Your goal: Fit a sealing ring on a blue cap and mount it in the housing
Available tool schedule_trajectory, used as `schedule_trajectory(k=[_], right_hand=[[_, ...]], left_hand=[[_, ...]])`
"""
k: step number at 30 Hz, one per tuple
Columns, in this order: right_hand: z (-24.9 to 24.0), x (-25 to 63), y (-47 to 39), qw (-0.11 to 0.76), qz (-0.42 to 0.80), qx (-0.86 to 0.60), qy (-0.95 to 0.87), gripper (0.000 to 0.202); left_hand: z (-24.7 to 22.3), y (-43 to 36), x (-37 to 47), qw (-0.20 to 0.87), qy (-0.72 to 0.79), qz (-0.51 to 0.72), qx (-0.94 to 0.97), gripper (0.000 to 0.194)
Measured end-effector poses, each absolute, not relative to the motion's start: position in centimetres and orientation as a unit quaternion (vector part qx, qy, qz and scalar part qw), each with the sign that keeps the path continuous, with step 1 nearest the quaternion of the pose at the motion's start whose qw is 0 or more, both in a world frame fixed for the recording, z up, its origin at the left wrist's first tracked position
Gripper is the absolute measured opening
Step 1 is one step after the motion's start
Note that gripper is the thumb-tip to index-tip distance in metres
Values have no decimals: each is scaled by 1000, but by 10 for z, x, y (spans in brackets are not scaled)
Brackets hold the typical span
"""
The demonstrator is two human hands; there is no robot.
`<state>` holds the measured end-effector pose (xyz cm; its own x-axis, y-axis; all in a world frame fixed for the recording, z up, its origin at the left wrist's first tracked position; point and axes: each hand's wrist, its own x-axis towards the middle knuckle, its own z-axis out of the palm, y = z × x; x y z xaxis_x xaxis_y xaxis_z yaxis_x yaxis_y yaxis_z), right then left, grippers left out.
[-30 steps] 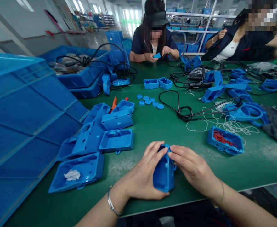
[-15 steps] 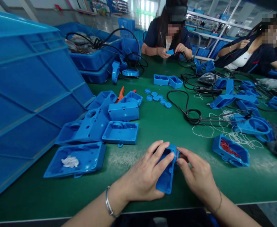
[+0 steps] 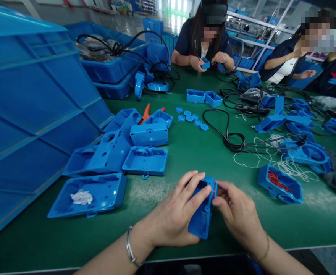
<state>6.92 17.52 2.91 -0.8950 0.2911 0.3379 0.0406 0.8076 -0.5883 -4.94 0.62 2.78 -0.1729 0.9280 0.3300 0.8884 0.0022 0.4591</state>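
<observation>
A small open blue box (image 3: 200, 221) stands at the front of the green table, its hollow side facing left and up. Wrapped over its top and left side, my left hand (image 3: 176, 214) grips it. My right hand (image 3: 238, 210) pinches a round blue cap (image 3: 215, 190) against the box's right side, with a thin red ring showing between cap and box. To the right lies a blue box (image 3: 295, 191) holding coiled red rings (image 3: 278, 180). Several loose blue caps (image 3: 189, 118) are scattered farther back.
A large blue crate (image 3: 36, 114) rises at the left, beside several blue housings (image 3: 110, 152) and an orange-handled tool (image 3: 146, 114). Black cable (image 3: 233, 141) and white string (image 3: 291, 168) lie at the right. Two people sit across the table (image 3: 185, 152).
My right fingers have shifted slightly on the cap, and the red ring shows more clearly. The person at the far right has changed posture, with an arm now extended.
</observation>
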Motion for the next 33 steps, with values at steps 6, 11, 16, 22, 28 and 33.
schedule_trajectory(k=[6,11,16,22,28,33], right_hand=[[27,71,177,235,277,-81,-928,64],[31,80,178,205,272,-11,-940,42],[32,76,177,208,236,-56,-947,36],[31,78,183,206,240,-11,-949,50],[30,77,174,203,199,-38,-958,33],[30,77,174,214,221,-56,-950,41]], left_hand=[[28,6,-51,36,705,297,643,96],[30,6,-52,43,706,317,631,101],[28,5,-51,37,699,305,645,99],[29,5,-52,38,707,302,638,102],[29,5,-51,15,703,286,651,90],[28,5,-52,9,698,299,651,92]])
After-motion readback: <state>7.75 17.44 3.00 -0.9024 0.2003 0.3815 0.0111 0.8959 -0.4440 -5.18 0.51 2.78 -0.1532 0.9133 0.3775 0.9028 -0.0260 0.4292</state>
